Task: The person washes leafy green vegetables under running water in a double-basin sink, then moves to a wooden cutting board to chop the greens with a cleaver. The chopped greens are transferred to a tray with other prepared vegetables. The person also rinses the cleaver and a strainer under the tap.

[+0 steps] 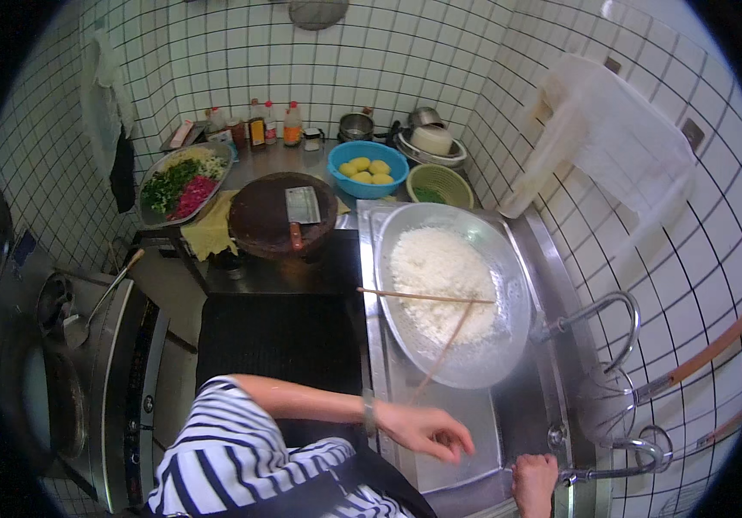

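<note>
My left hand is over the near part of the metal sink, its fingers loosely curled and apart, with nothing visible in it. A band circles its wrist. My right hand is closed at the sink's near right edge, beside the lower tap; whatever its fingers hold, if anything, is hidden. Beyond my hands, a large oval metal basin rests over the sink with a heap of white rice in it. Two long thin sticks, like chopsticks, lie there: one stick across the rice, another stick slanting toward my left hand.
On the far counter are a round chopping board with a cleaver, a blue basin of potatoes, a green basket, a tray of chopped vegetables and several bottles. A curved tap rises at right; a stove stands left.
</note>
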